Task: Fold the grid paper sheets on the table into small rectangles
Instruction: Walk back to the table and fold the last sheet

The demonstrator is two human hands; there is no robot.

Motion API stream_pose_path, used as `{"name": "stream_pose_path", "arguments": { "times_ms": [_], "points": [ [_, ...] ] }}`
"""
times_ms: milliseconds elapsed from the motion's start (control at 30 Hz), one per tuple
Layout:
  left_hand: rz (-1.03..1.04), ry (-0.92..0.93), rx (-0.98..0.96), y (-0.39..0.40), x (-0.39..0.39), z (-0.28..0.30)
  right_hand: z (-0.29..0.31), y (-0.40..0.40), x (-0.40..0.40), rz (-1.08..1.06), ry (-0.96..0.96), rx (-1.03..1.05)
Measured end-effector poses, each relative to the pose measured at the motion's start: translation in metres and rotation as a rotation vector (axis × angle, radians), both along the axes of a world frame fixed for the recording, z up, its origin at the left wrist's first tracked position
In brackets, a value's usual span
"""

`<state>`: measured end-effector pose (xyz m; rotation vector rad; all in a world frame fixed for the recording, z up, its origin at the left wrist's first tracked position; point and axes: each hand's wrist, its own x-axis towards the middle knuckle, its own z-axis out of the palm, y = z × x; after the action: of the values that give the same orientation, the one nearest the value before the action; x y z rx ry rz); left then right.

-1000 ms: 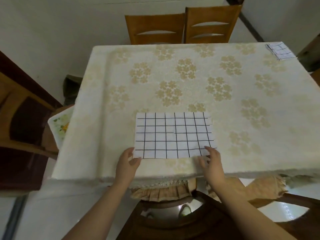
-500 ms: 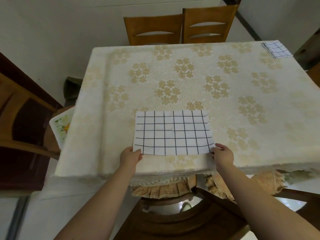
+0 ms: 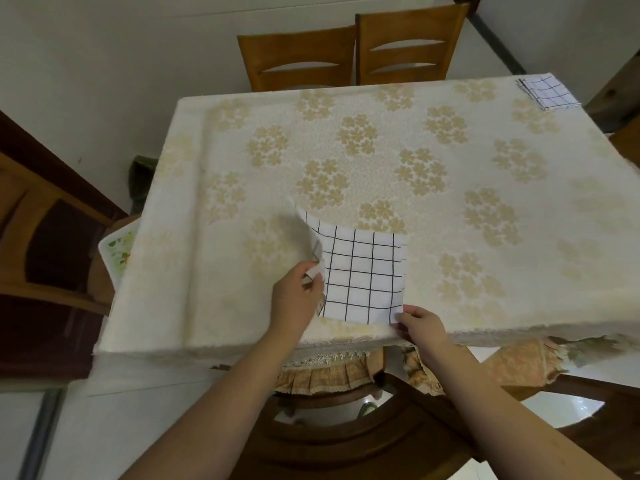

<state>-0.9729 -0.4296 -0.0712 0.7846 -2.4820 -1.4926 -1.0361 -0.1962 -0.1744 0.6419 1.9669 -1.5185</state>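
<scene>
A white grid paper sheet (image 3: 363, 275) lies near the front edge of the table (image 3: 381, 161). Its left part is lifted off the cloth and curls over toward the right, blurred by motion. My left hand (image 3: 298, 299) pinches that raised left edge. My right hand (image 3: 419, 323) holds the sheet's near right corner down at the table edge. A stack of small folded grid papers (image 3: 547, 91) sits at the far right corner of the table.
The table wears a cream cloth with tan flower clusters. Two wooden chairs (image 3: 353, 53) stand behind the far edge. A dark wooden chair (image 3: 346, 427) is directly below my arms. A wooden cabinet (image 3: 45, 237) stands at the left.
My left hand has lifted the sheet's left edge and swung it up and rightward. My right hand stayed on the near right corner.
</scene>
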Motion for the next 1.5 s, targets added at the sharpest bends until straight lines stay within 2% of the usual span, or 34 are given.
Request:
{"name": "stream_pose_path", "arguments": {
  "times_ms": [167, 300, 433, 600, 733, 833, 900, 1000, 1200, 1333, 1400, 1500],
  "points": [
    [-0.226, -0.032, -0.025, 0.049, -0.01, -0.011, 0.008, 0.012, -0.002, 0.026, -0.008, -0.057],
    [-0.42, -0.161, -0.141, 0.074, -0.019, -0.027, 0.012, 0.02, -0.006, 0.09, 0.023, -0.048],
    [-0.527, -0.27, -0.166, 0.078, -0.02, -0.041, 0.01, 0.026, -0.012, 0.111, 0.033, -0.016],
    [-0.419, -0.223, -0.165, 0.055, -0.026, -0.056, 0.007, 0.031, -0.025, 0.125, 0.088, 0.053],
    [-0.161, -0.217, -0.16, 0.028, -0.046, -0.069, 0.011, 0.028, -0.041, 0.164, 0.166, 0.117],
    [0.053, -0.282, -0.137, 0.01, -0.062, -0.08, 0.013, 0.021, -0.055, 0.195, 0.206, 0.122],
    [0.123, -0.335, -0.115, 0.002, -0.071, -0.086, 0.014, 0.013, -0.061, 0.193, 0.197, 0.097],
    [0.098, -0.374, -0.119, -0.005, -0.082, -0.088, 0.014, 0.002, -0.068, 0.178, 0.149, 0.096],
    [0.003, -0.451, -0.103, -0.005, -0.097, -0.092, 0.007, -0.01, -0.076, 0.219, 0.1, 0.219],
    [0.015, -0.423, -0.074, 0.0, -0.1, -0.091, 0.008, -0.008, -0.075, 0.238, 0.076, 0.278],
    [0.036, -0.409, -0.012, 0.002, -0.102, -0.089, 0.009, -0.004, -0.074, 0.239, 0.082, 0.295],
    [0.096, -0.41, 0.208, 0.003, -0.103, -0.092, 0.007, 0.003, -0.071, 0.273, 0.091, 0.334]
  ]
}}
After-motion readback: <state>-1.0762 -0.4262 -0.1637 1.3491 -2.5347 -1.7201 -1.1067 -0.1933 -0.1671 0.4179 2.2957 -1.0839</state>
